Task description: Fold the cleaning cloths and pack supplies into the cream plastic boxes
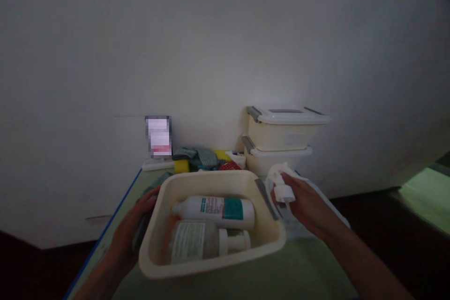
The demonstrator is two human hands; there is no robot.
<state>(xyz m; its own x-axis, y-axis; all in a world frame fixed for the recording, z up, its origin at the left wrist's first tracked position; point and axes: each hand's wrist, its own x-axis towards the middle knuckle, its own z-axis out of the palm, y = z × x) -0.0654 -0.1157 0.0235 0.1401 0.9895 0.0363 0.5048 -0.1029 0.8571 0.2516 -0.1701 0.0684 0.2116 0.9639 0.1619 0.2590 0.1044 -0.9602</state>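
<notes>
Bare left hand and right hand, slim wrists, uncovered forearms

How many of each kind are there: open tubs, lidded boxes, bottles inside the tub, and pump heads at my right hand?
Open tub: 1
Lidded boxes: 2
Bottles in the tub: 2
Pump head at the right hand: 1
Total: 6

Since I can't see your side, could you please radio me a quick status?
Left hand on bin, left side. Right hand holding white pump. Two bottles lying in bin. Lidded boxes stacked behind.
</notes>
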